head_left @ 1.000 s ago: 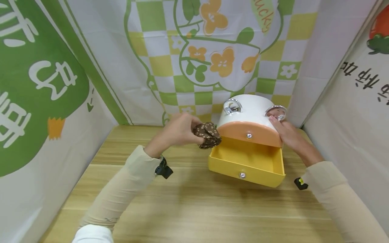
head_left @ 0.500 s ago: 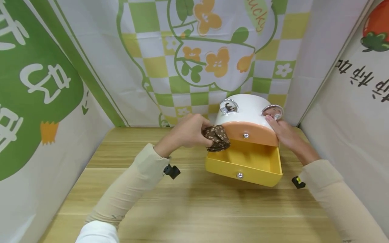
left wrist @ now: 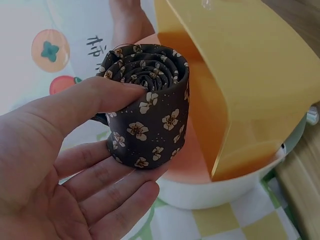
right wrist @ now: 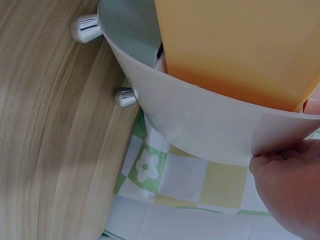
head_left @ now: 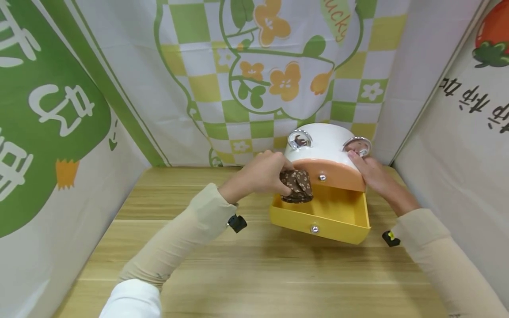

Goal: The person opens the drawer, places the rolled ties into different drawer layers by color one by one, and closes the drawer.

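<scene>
My left hand [head_left: 267,173] pinches a rolled-up strip of dark brown floral cloth [head_left: 297,185]. In the left wrist view, the thumb rests on the spiral top of the cloth roll [left wrist: 147,120] and the fingers lie under it. It overlaps the left part of the pulled-out yellow drawer [head_left: 342,207]. This drawer belongs to a small rounded cabinet [head_left: 324,138] with a white shell and a closed orange drawer [head_left: 306,168] above. At the cabinet's right side rests my right hand [head_left: 375,176], its thumb by the right silver ring [head_left: 358,145].
The cabinet stands on a wooden table [head_left: 222,265], close to a green-and-white printed cloth backdrop [head_left: 234,110]. Printed side walls [head_left: 449,145] flank the table. A silver knob [head_left: 314,229] sits on the yellow drawer's front, and silver feet [right wrist: 87,28] show in the right wrist view.
My left hand has carried the cloth roll rightward, from beside the cabinet to over the left part of the yellow drawer. The right hand stays against the cabinet's side.
</scene>
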A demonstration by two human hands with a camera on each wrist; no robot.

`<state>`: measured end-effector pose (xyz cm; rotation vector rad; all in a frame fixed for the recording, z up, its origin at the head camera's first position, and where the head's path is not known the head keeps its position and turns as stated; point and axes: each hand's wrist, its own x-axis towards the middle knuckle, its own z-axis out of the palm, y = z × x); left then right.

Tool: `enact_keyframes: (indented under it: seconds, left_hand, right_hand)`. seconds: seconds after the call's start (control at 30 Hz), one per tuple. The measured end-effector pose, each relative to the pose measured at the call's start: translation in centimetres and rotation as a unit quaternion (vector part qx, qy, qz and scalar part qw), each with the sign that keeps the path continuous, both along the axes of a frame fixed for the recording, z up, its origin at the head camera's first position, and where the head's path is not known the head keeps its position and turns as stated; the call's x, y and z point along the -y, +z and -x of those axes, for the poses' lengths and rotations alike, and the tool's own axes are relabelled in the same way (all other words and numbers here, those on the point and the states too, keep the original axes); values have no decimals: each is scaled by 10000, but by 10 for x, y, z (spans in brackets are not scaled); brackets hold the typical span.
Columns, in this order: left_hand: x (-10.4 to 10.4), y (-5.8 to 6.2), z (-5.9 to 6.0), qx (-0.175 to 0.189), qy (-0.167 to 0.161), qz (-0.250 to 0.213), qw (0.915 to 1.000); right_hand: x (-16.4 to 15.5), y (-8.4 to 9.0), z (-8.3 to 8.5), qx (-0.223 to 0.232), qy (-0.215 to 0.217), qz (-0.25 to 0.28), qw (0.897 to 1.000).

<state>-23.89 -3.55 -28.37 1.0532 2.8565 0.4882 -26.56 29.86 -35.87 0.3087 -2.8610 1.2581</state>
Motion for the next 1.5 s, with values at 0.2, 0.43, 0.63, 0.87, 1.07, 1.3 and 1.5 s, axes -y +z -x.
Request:
enact_keyframes:
  seconds: [0.2, 0.43, 0.63, 0.87, 1.07, 1.3, 1.5]
  left_hand:
    - [-11, -11, 2, 176, -107, 38, 9998]
    - [-21, -27, 7, 358, -315, 41, 9989]
    - [-30, -39, 12, 275, -650, 151, 9974]
    - [-43, -55, 15, 126, -622, 415, 9971]
    - [-49, -68, 17, 244, -664, 398, 9967]
    - [-49, -69, 13, -17, -711, 606, 9956]
    - [-45, -62, 8, -155, -554, 566, 9967]
  right_hand:
    - [-1, -2, 1, -33, 61, 91, 9999]
    - [-2, -1, 0, -42, 28, 127, 9999]
    - [0, -2, 0, 40, 19, 160, 9999]
    - [1, 0, -1, 29, -37, 149, 9999]
    - [2, 0, -1, 100, -53, 192, 9998]
    - [0, -1, -1, -9, 12, 89, 10000]
    - [-1, -2, 0, 3, -16, 71, 10000]
